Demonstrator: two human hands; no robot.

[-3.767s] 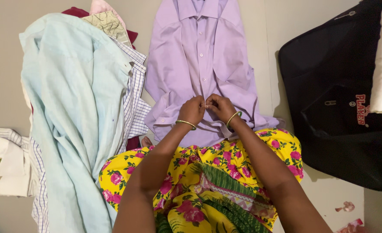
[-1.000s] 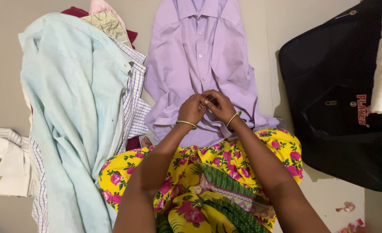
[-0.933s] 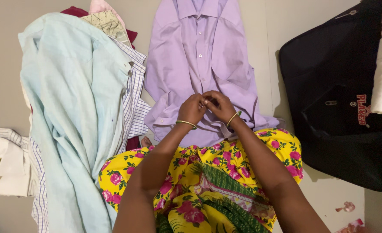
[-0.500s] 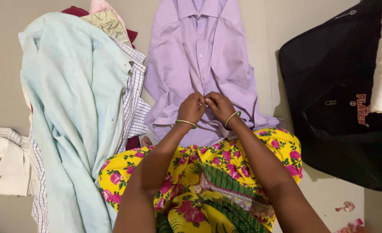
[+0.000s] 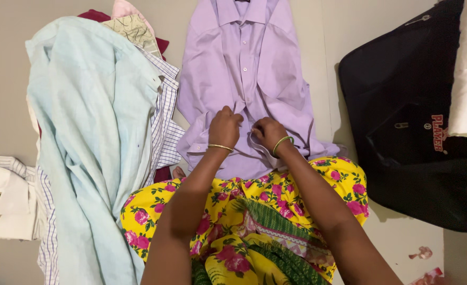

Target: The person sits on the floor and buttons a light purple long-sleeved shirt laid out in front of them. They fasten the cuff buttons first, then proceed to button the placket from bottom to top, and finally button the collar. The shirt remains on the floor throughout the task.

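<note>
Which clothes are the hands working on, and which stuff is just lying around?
In hand:
- buttoned lilac cotton shirt, front edge pinched by left hand and right hand

Lying about:
- pale mint linen shirt
- blue-checked white shirt
- folded white shirt
- black fabric bag

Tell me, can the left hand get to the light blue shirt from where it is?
Probably yes. The left hand rests on the purple shirt, and the light blue shirt lies just beside it, with only a striped shirt's edge between.
</note>
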